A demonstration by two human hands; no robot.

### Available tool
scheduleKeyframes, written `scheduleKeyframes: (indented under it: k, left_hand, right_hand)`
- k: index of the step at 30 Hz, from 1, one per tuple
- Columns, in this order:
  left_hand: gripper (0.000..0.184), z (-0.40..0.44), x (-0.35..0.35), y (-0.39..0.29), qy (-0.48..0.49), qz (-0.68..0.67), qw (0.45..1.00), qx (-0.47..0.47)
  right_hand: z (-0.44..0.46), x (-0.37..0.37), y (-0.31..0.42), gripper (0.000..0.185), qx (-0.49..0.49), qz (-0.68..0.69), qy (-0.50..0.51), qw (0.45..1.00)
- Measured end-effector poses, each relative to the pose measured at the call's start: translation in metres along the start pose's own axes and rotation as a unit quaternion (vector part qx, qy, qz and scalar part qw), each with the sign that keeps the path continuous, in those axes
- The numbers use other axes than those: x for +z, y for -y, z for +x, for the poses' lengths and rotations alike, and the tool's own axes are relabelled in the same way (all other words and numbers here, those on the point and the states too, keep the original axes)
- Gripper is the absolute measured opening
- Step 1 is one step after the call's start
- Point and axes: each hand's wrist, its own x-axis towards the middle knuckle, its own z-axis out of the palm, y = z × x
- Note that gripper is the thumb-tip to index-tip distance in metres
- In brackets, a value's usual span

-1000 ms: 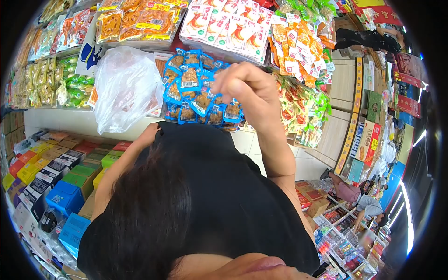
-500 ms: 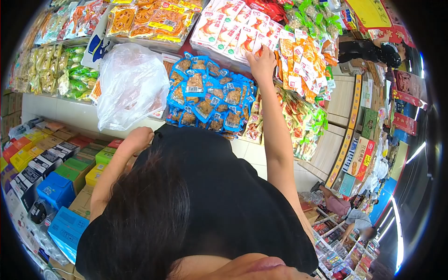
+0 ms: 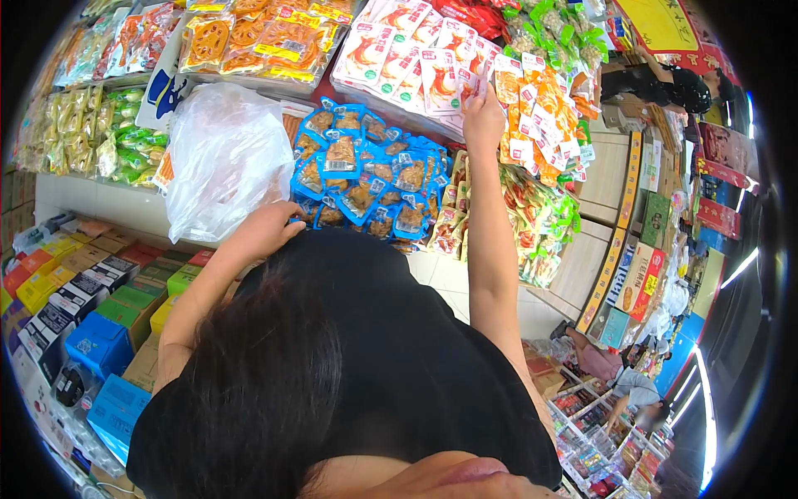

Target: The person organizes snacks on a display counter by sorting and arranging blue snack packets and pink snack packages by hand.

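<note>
Pale floor tiles (image 3: 432, 270) show through a gap in a crowded shop whose displays are heaped with packaged snacks. Nearest is the wearer's black top (image 3: 407, 358), with dark hair (image 3: 258, 374) falling over its left part. Stacked cartons (image 3: 104, 337) of several colours stand to the left. Just ahead of the body, the left hand (image 3: 264, 230) is at the lower right edge of a crumpled white plastic bag (image 3: 229, 150); its fingers are curled, and I cannot tell whether they grip anything. Blue packets (image 3: 341, 154) lie in a heap just right of the bag. Farther out, the right hand (image 3: 485, 125) has its fingers closed on a white-and-red packet (image 3: 474, 85), at the right edge of a pile of matching packets (image 3: 395, 50). Orange packets (image 3: 540, 125) lie just beside it on the right. Well beyond, a person in a grey top (image 3: 637, 386) bends near racks of goods (image 3: 603, 437), and strip lights (image 3: 709, 416) shine at the far right.
</note>
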Motion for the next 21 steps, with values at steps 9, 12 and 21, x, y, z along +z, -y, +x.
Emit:
scheduleKeyframes:
  k: [9,12,21]
  left_hand:
    - [0.035,0.037,-0.014,-0.045,0.063,-0.126,0.986,0.092]
    - [0.033,0.081,-0.013,-0.079,0.012,-0.099,0.978,0.185]
    - [0.056,0.231,0.011,-0.108,-0.239,0.232,0.898,0.287]
  right_hand:
    - [-0.018,0.015,0.007,0.059,-0.113,-0.077,0.075,0.988]
    - [-0.018,0.01,0.009,0.061,-0.122,-0.073,0.086,0.986]
    - [-0.021,0.007,0.001,0.058,-0.078,-0.094,0.093,0.988]
